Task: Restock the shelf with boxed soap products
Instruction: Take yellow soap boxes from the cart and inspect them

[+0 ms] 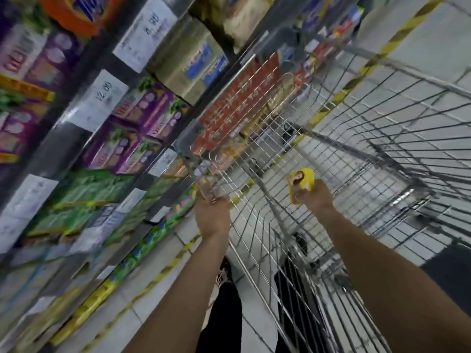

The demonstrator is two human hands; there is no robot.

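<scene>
The view is tilted and blurred. My left hand (212, 212) grips the near rim of a wire shopping cart (344, 154) at its left corner. Over the cart's basket, my right hand (314, 198) holds a small yellow soap box (303, 180), fingers curled round it. The shelf (84, 138) runs along the left, packed with purple boxes (142, 128), green boxes (84, 197) and gold boxes (186, 64). White price tags (99, 100) hang on the shelf edges.
Red packs (239, 103) show through the cart's far mesh. A light tiled floor (420, 54) with yellow-black tape (397, 34) lies past the cart. My dark-trousered legs and a shoe (224, 273) stand beside the cart's near end.
</scene>
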